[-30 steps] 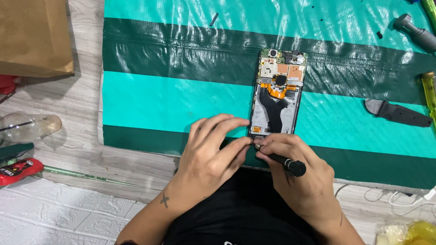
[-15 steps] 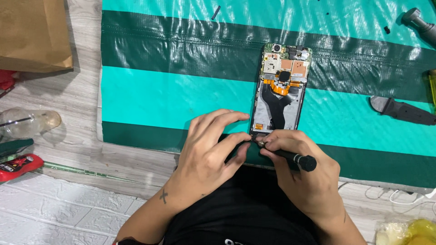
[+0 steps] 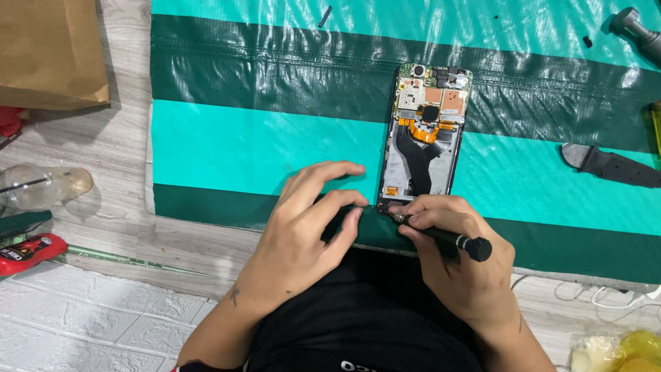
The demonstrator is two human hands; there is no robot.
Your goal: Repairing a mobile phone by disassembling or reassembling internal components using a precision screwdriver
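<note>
While the left hand (image 3: 296,241) steadies the opened phone (image 3: 423,134), the right hand's (image 3: 461,258) grip closes around a screwdriver (image 3: 447,238).

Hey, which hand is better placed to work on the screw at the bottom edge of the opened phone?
Right. The right hand holds the screwdriver, tip at the opened phone's bottom edge. The left hand holds no tool, fingertips resting beside that corner.

A brown paper bag (image 3: 51,52) is parked top left, a clear plastic bottle (image 3: 45,186) is lying on the floor, and a dark-handled tool (image 3: 609,165) is left on the striped green mat (image 3: 261,89).
</note>
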